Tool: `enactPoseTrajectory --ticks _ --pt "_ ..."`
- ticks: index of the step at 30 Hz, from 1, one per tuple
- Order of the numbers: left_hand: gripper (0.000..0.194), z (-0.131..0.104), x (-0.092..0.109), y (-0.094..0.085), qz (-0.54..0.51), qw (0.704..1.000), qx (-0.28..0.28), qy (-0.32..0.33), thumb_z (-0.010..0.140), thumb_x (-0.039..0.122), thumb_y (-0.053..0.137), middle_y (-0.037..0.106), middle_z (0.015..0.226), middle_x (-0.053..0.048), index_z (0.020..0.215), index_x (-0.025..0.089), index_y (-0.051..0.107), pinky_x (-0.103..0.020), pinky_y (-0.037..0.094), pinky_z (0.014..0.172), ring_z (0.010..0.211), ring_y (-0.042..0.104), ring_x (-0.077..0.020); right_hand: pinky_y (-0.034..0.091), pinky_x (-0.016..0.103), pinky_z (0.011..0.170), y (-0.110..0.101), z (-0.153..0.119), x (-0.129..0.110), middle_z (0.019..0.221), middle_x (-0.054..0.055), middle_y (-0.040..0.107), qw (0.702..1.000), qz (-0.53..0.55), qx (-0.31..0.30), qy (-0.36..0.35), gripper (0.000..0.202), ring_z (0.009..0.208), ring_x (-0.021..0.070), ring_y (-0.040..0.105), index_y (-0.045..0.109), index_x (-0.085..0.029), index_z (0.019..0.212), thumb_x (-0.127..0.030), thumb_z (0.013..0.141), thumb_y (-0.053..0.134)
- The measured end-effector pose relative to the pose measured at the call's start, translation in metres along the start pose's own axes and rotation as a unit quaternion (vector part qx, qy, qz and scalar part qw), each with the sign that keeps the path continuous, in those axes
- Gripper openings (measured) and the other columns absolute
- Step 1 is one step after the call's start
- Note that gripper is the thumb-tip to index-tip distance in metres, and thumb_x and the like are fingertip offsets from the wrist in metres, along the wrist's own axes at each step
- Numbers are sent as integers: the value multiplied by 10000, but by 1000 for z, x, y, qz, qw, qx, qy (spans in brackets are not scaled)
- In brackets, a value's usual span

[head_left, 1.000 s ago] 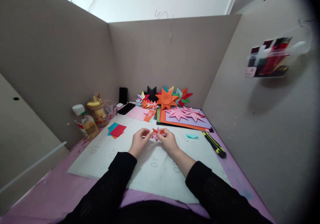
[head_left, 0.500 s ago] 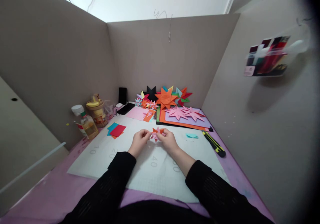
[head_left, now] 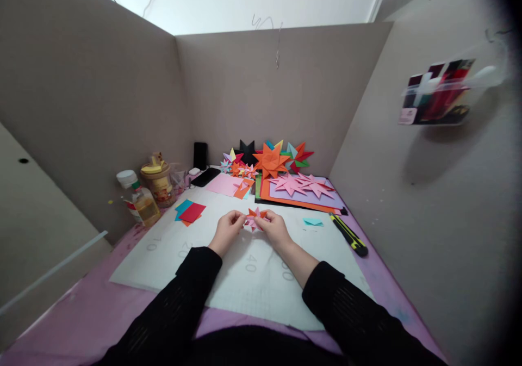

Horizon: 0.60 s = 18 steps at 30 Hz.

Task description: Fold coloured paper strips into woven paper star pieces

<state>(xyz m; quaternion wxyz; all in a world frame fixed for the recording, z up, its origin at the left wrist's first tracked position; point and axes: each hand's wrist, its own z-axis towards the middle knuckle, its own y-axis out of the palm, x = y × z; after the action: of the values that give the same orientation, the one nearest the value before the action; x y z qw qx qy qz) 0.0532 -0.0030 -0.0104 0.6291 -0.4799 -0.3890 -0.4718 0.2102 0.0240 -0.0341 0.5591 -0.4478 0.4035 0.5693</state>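
Between my two hands is a small folded paper star (head_left: pixel 254 221) with pink and orange points, held just above the white mat. My left hand (head_left: pixel 228 231) pinches its left side between thumb and fingers. From the right, my right hand (head_left: pixel 276 230) grips it with the thumb lying across the front. The fingertips hide parts of the star. Right of my hands lies a small folded turquoise paper piece (head_left: pixel 313 222). To the left, blue, red and orange paper squares (head_left: pixel 192 212) overlap in a small pile.
Finished paper stars (head_left: pixel 271 160) stand against the back panel. Pink stars (head_left: pixel 290 184) rest on stacked coloured sheets. A yellow-black utility knife (head_left: pixel 349 235) lies at right. Bottles (head_left: pixel 147 208), a yellow-lidded cup (head_left: pixel 158 178) and a black phone (head_left: pixel 206 177) are at left.
My hands stay nearly in place, still holding the paper star. Only a very slight shift of the view shows; the other things have not moved.
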Motion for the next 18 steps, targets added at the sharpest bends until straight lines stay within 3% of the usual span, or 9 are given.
enactPoseTrajectory --ticks 8,18 --pt "233 1 3 -3 2 1000 13 -17 749 378 520 516 561 29 720 154 575 -183 334 449 464 423 -80 349 238 495 -1 5 8 552 -13 543 995 62 41 62 306 501 105 442 604 -137 661 -434 618 666" --pt "228 3 2 -4 -9 999 37 -16 753 375 514 520 572 28 727 154 561 -185 332 446 469 440 -80 397 260 537 -2 5 10 604 7 582 998 34 38 35 276 562 133 496 609 -148 682 -417 632 651"
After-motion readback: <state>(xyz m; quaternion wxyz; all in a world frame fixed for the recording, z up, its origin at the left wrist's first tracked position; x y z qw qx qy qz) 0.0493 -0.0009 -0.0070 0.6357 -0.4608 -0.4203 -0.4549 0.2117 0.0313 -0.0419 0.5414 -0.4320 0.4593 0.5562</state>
